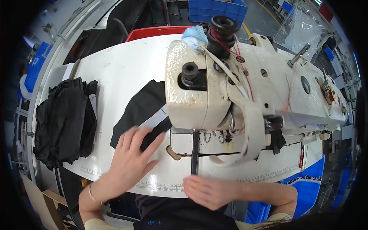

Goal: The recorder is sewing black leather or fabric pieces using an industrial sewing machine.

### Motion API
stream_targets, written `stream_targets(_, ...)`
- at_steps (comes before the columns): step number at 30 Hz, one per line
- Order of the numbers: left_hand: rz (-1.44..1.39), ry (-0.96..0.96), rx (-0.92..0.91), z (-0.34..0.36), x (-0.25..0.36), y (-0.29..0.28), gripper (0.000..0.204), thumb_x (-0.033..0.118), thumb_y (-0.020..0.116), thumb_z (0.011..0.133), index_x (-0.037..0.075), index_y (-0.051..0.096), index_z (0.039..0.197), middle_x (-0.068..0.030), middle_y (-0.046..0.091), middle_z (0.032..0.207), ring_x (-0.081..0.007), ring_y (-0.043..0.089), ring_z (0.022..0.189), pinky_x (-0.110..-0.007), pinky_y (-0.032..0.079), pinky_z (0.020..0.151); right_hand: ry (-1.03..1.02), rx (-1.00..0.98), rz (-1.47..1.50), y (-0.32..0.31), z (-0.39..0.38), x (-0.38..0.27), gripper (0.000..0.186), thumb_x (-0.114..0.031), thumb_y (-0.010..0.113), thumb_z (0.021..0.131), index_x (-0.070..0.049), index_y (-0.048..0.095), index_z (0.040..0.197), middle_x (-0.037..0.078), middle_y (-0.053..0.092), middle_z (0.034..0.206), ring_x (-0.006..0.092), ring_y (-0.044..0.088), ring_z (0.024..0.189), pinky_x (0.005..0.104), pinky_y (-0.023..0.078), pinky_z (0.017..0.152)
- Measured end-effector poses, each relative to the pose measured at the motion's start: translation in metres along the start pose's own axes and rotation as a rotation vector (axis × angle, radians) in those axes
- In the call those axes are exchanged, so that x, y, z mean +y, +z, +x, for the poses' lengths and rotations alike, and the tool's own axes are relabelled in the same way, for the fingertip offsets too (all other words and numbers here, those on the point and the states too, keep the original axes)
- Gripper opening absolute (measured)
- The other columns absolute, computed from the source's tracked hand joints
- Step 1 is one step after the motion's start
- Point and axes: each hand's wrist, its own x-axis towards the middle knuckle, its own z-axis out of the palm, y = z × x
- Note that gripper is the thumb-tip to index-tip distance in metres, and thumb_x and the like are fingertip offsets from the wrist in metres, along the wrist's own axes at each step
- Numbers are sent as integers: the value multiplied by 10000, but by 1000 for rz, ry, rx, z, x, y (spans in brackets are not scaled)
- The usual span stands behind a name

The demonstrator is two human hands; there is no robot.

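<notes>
My left hand (132, 157) has its fingers spread at the near edge of a black fabric piece (140, 105) with a white strip (155, 118) lying on it. Whether the fingertips press on the cloth, I cannot tell. Part of that fabric is hidden behind the head of a cream sewing machine (191, 109). From under the machine a narrow black strip (195, 153) runs toward me over the table edge ruler. Its near end meets the closed fingers of my right hand (209, 192), palm side hidden.
A pile of folded black fabric (65, 120) lies at the left of the white table (126, 57). Behind the table are a red bin (161, 32) and a blue crate (218, 10). Blue material (306, 191) hangs at the lower right. Red thread crosses the machine's top.
</notes>
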Motion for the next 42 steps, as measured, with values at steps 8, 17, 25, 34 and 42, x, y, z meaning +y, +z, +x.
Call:
stream_targets(8,64,-43,349,-35,-37,3,313,-25,635,703,-15,538,1000,-126,539,917,-279,562,835,-353,485,700,-185,294,117,3,20,-30,327,-151,590,808,39,599,1073,136,596,1046,232,584,999,335,484,872)
stream_targets(17,-169,-145,265,8,13,-84,220,8,653,800,6,579,1007,-150,623,858,-309,627,713,-330,490,609,571,590,214,25,83,52,306,-103,660,730,36,599,996,175,595,996,339,619,826,371,520,732)
stream_targets(25,-259,-71,247,5,16,-87,159,3,602,827,15,523,965,-153,596,812,-322,580,581,-366,456,524,652,212,62,51,99,86,198,-39,646,710,30,632,895,172,622,863,336,611,781,405,510,675)
stream_targets(34,275,116,464,25,-37,-27,313,89,676,726,12,585,1016,-119,580,1074,-332,522,1043,-417,419,899,216,491,-31,30,66,34,179,-130,680,749,-4,637,869,13,523,696,149,516,655,278,414,587)
stream_targets(42,-292,18,162,-2,4,21,293,193,770,713,18,591,864,-88,558,731,-271,547,661,-355,421,637,436,226,196,14,40,56,290,25,611,718,17,599,1007,124,594,996,286,570,1021,395,458,926)
